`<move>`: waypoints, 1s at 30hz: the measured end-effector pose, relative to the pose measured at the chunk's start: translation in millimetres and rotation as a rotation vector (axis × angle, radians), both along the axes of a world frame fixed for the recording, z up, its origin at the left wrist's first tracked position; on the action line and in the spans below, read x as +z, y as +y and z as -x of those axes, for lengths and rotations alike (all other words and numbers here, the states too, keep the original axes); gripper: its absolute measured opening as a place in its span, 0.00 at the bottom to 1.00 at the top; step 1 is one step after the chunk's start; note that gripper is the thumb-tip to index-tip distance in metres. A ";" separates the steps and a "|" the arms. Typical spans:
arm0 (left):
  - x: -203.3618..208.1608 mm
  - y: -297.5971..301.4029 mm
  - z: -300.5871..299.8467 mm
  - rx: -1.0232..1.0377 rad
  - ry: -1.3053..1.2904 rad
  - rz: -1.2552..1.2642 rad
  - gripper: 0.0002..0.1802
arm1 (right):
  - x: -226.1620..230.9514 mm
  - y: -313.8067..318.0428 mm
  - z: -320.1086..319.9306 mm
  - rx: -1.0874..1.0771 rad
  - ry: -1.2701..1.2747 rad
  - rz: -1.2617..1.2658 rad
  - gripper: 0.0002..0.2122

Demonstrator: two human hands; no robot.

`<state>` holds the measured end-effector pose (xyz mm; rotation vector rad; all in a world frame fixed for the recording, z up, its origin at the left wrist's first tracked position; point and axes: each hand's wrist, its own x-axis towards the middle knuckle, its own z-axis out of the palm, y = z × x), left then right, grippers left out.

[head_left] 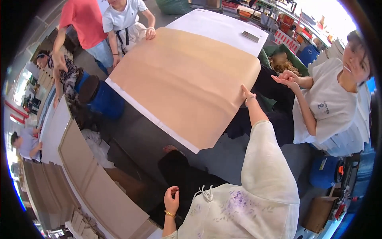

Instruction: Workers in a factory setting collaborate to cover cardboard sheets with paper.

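Observation:
A large sheet of brown paper lies over a white sheet, whose edges show beyond it at the far side and along the near left. My right hand reaches out to the brown paper's right edge and grips it, the fingers partly hidden by the sheet. Low in front of my body, my left hand hangs apart from the sheets. Its fingers are loosely bent with nothing seen in them, and a gold bangle circles the wrist.
A person's hand rests on the sheet's far left corner. Another person stands close on the right. Blue drums flank the left side, near stacked boards. A dark flat object lies on the white sheet.

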<state>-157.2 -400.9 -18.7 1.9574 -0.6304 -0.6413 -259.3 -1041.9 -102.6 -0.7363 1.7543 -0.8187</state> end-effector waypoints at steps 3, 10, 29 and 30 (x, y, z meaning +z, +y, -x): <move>-9.2 12.1 10.4 0.029 0.027 -0.020 0.09 | 55.5 46.3 -16.1 0.043 0.121 -0.073 0.60; -2.0 -1.2 6.5 -0.082 -0.041 -0.030 0.11 | 82.8 31.3 -1.3 0.054 0.553 0.380 0.34; 0.6 50.9 24.2 0.127 -0.133 0.085 0.09 | 77.6 -18.6 20.5 0.129 -0.521 0.169 0.19; 0.5 54.0 25.9 0.143 -0.126 0.094 0.09 | 80.8 -14.5 18.0 0.062 -0.464 0.165 0.18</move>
